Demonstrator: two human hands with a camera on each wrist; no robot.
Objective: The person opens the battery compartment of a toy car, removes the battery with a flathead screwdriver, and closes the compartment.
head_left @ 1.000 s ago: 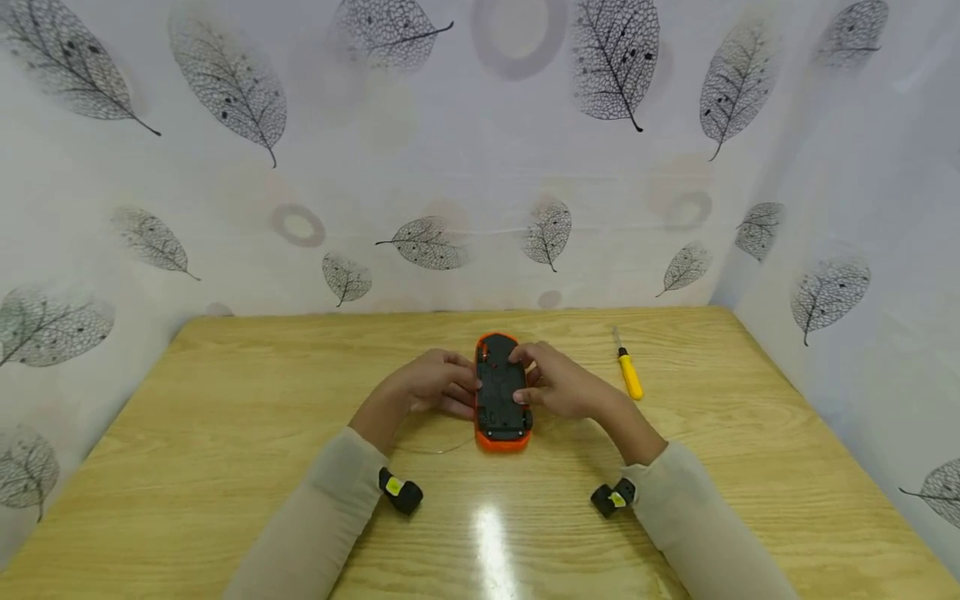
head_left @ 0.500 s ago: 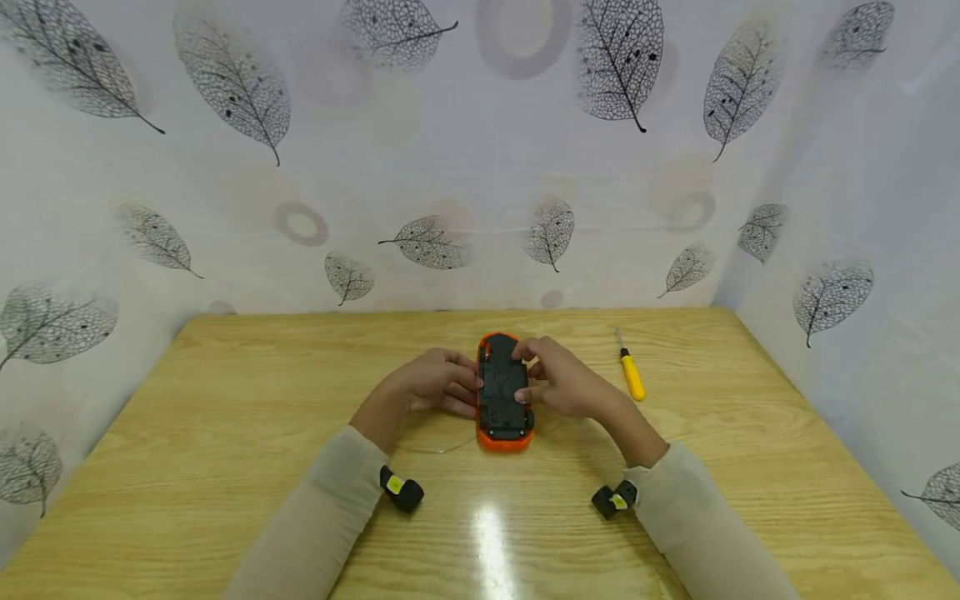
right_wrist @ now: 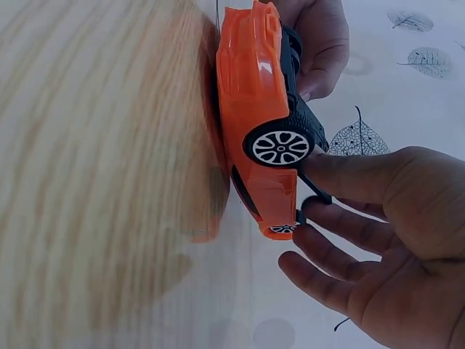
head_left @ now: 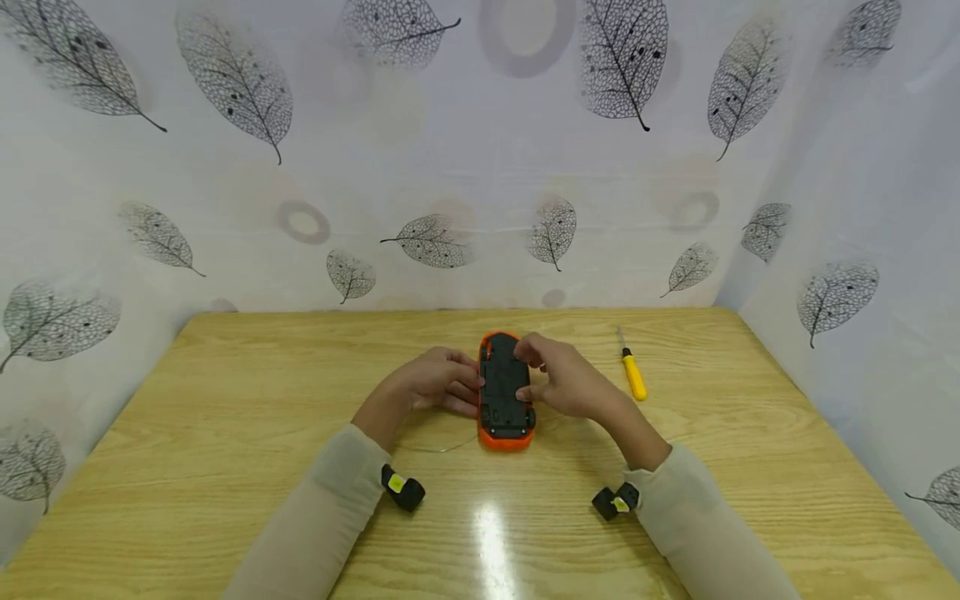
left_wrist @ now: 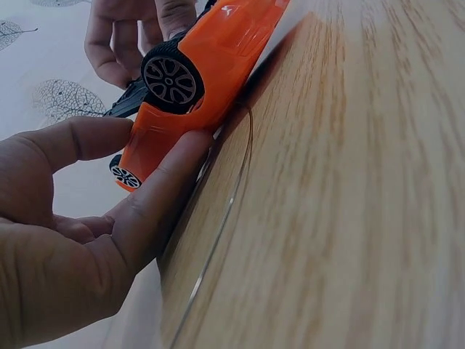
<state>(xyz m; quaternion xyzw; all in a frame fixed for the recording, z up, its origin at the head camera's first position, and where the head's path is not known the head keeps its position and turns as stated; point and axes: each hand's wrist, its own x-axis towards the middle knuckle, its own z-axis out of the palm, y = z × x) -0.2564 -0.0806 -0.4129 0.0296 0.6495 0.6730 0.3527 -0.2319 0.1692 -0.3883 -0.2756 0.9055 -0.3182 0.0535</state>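
Your left hand (head_left: 441, 382) pinches the car (left_wrist: 218, 58), likely to steady it upside down on the counter (head_left: 300, 367); your right hand (head_left: 567, 379) grasps the base (head_left: 504, 387), apparently upturned for access.

Upside-down toy car (head_left: 504, 383) on table (head_left: 187, 433), between left hand (head_left: 438, 379) and right hand (head_left: 566, 379), screwdriver (head_left: 634, 377) to the right, backdrop (head_left: 480, 158) behind.

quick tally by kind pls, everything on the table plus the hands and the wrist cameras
Toy car: 1
Screwdriver: 1
Thin wire: 1
Hands: 2, left hand and right hand
Wrist cameras: 2, left camera and right camera
Total: 7
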